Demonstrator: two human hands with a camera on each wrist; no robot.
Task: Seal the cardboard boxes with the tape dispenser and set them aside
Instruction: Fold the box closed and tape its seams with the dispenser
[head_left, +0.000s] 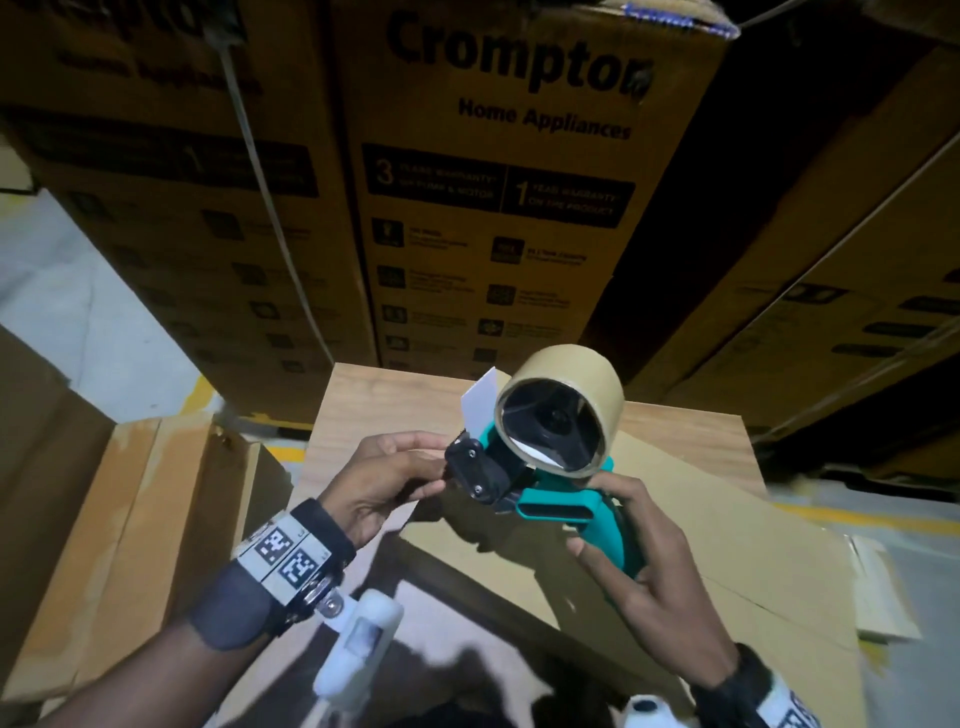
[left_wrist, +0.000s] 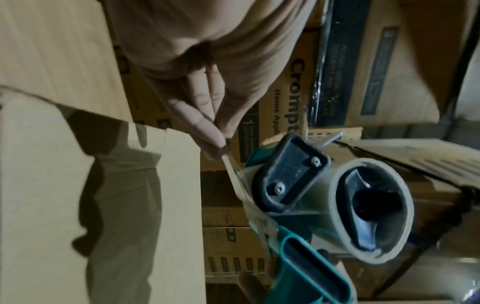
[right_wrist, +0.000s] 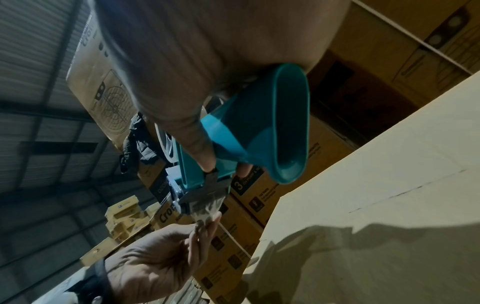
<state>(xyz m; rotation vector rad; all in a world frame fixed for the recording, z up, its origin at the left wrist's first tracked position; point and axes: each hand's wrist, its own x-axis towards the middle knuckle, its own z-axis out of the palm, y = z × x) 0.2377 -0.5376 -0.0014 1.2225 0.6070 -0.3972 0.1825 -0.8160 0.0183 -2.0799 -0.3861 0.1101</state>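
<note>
Right hand (head_left: 631, 540) at my 5 o'clock grips tape dispenser (head_left: 540, 467); left hand (head_left: 384, 478) pinches tape end (left_wrist: 235, 174). Still prepping, I reckon; next, stick it onto cardboard box (head_left: 727, 545).

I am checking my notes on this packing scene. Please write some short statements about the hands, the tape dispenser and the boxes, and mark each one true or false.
1. The right hand holds the tape dispenser by its teal handle. True.
2. The left hand pinches the loose tape end at the dispenser's front. True.
3. The dispenser lies flat on the cardboard box. False: both hands hold it up above the box.
4. The tape roll is bright blue. False: it is brown.
5. Printed boxes are stacked behind. True.
</note>
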